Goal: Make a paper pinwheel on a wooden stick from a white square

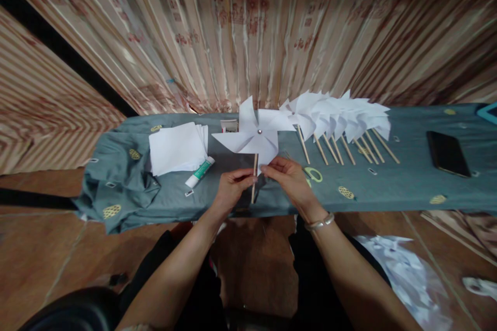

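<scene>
A white paper pinwheel on a thin wooden stick stands upright above the table, with a small round pin at its centre. My left hand is closed, pinching the stick below the blades. The fingers of my right hand are pressed together on the tip of the lowest paper blade. Behind my right hand lies a pair of scissors with light green handles, partly hidden. To the right, several finished-looking pinwheels overlap in a row, their sticks pointing toward me.
A stack of white paper lies at left, beside a green and white glue stick. A small box sits behind the pinwheel. A black phone rests at right on the grey-green cloth. A bag of white paper pieces is on the floor.
</scene>
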A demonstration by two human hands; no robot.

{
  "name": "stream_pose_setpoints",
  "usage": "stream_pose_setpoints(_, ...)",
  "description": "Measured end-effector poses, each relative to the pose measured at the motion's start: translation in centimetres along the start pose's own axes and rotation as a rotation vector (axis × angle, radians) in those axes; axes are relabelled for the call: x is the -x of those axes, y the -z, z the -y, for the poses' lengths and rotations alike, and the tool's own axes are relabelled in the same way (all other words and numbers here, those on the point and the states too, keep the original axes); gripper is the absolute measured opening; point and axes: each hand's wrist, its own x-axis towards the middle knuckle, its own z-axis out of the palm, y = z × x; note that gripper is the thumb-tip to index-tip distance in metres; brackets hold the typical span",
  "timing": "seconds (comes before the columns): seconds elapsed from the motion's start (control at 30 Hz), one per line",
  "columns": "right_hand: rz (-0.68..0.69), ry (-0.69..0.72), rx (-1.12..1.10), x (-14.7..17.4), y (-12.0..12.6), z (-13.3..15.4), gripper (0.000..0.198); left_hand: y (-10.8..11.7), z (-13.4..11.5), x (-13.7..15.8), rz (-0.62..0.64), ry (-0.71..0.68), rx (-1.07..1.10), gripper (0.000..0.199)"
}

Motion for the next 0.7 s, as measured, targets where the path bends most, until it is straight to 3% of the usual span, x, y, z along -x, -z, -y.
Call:
stream_pose_setpoints(0.17, 0.101, 0.082, 0.166, 0.6, 0.0, -0.4, 0.031, 0.1, -0.3, 0.1, 0.034, -0.022, -0.039, 0.029)
stream_pose_setpoints(0.3, 0.056, 0.114, 0.27, 0.7, 0.8, 0.0, 0.032, 0.2, -0.2, 0.2, 0.024, -0.015, -0.035, 0.028)
stream_pose_setpoints(0.47, -0.211, 0.177, 0.339, 0.0, 3.7, 0.6, 0.032, 0.2, -0.3, 0.3, 0.009, 0.016, -0.034, 0.03)
stream_pose_setpoints(0.6, -0.453, 0.26, 0.354, -0.8, 6.2, 0.9, 0.028, 0.2, -0.6, 0.6, 0.077, 0.053, -0.051, 0.032)
stream_pose_setpoints(0.7, -0.546, 0.322, 0.316, -1.4, 7.4, 1.2, 0.037, 0.0, -0.8, 0.8, 0.125, 0.092, -0.055, 0.032)
